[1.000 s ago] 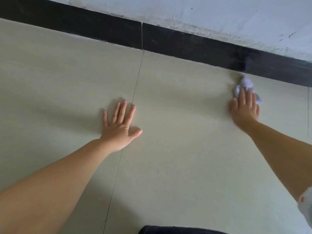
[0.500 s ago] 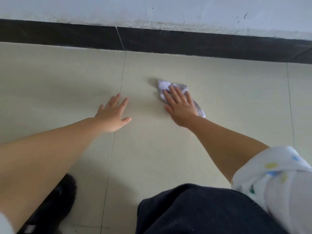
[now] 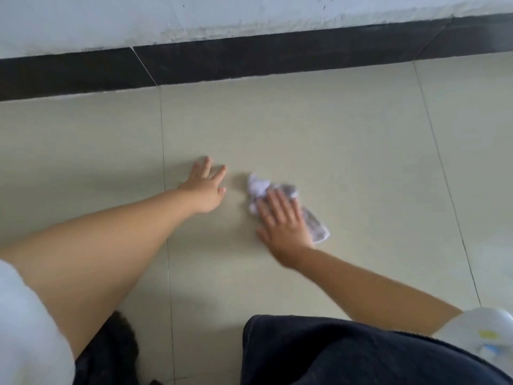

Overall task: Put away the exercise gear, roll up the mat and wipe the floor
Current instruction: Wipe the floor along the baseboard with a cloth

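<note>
A crumpled white cloth with grey smudged patches point(image 3: 287, 202) is lying on the pale beige glossy floor tiles point(image 3: 347, 151), just to the right of the middle of the view and well short of the wall, and the right hand point(image 3: 284, 223) is pressing down on it with its fingers point(image 3: 277, 202) straight and slightly spread, flat over the cloth and not curled round it. The left hand point(image 3: 206, 187) is resting just beside it on the same tile, palm down, its fingers splayed and holding nothing, apparently propping the person up. Judging by this, the work is sitting in its last part, the wiping of the floor: no exercise gear and no mat are showing anywhere here, so whether they are already put away and rolled cannot be told from this view, and how much floor remains to be wiped is equally unclear, though no obvious dirt is showing on the tiles around the cloth. Counting what is visible: one cloth, two hands, two bare forearms, two thin grout lines running away from the person and so parts of three tiles, and one black skirting strip point(image 3: 277, 58) with a single joint, running beneath a scuffed white wall point(image 3: 194, 15). Nearest the camera, dark trousers point(image 3: 333, 354) and a white sleeve with coloured dots point(image 3: 483, 337) are filling the lower edge.
</note>
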Motion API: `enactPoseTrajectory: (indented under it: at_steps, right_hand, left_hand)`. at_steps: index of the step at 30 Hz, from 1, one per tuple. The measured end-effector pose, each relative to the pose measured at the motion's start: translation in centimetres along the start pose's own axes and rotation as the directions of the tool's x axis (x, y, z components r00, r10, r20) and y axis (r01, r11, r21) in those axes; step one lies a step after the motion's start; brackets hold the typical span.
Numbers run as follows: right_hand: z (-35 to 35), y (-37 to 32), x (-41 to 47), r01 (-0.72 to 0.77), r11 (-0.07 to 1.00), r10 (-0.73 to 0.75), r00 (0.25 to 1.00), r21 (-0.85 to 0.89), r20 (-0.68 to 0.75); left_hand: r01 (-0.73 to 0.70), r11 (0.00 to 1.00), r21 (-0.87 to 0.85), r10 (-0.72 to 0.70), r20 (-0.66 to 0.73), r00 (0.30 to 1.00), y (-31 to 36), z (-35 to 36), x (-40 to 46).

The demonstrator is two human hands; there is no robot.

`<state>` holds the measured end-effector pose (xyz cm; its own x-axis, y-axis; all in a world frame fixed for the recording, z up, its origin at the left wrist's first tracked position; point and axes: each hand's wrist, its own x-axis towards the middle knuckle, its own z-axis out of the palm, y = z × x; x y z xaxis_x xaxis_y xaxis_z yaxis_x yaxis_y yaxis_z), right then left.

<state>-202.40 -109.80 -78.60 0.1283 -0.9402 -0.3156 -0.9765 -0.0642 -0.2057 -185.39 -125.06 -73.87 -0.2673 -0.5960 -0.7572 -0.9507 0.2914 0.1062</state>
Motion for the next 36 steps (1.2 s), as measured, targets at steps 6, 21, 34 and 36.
enactPoseTrajectory:
  at_steps: [6, 21, 34, 36]
  right_hand:
    - [-0.6, 1.6, -0.8, 0.431, 0.889, -0.402, 0.896, -0.155, 0.188]
    - [-4.8, 9.4, 1.0, -0.599, 0.790, 0.601, 0.799, 0.127, 0.030]
    - [3.3, -10.6, -1.9, 0.132, 0.991, -0.133, 0.991, 0.019, 0.013]
    - [2.4, -3.1, -3.0, -0.137, 0.990, 0.138, 0.988, 0.024, -0.073]
  left_hand:
    - [-0.093, 0.974, 0.206, 0.079, 0.072, 0.994, -1.0, -2.7, 0.2]
    - [-0.313, 0.836, 0.450, 0.456, -0.253, 0.853, -3.7, -2.7, 4.4]
    - [-0.388, 0.823, 0.415, 0.537, -0.347, 0.769, -5.5, -1.0, 6.9]
    - [-0.380, 0.833, 0.402, 0.523, -0.352, 0.776, -5.5, -1.1, 6.9]
